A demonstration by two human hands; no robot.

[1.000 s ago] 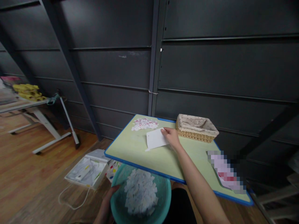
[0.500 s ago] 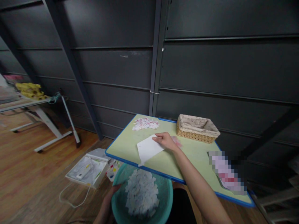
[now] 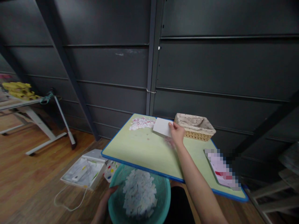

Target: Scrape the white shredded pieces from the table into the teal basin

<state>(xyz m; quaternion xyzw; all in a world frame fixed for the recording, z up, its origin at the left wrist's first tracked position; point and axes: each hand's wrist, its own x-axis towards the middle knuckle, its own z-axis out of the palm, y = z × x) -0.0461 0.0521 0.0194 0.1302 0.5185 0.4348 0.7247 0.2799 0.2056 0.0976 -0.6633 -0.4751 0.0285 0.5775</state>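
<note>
My right hand (image 3: 177, 133) pinches a flat white card (image 3: 161, 126) between thumb and fingers, above the far side of a pale yellow-green tabletop (image 3: 140, 152). Left of the card lies a pile of white and pink paper scraps (image 3: 140, 123). A blurred pink patch (image 3: 170, 142) shows on the table below my right hand. Down by the table's front edge, my left hand (image 3: 109, 194) is closed on the rim of a teal basin (image 3: 167, 199), its fingertips partly hidden. Inside the basin is a heap of whitish paper scraps (image 3: 140, 193).
A cloth-lined wicker basket (image 3: 198, 135) stands at the table's back right. A flat pink-and-red item (image 3: 221, 171), partly pixelated, lies near the right edge. On the floor at left sits an open white box (image 3: 93, 179) with a cord. A dark panel wall (image 3: 116, 65) rises behind.
My right hand has carried the white card away from the table's front, back and to the right, near the basket. My left hand stays at the basin. The view has shifted slightly.
</note>
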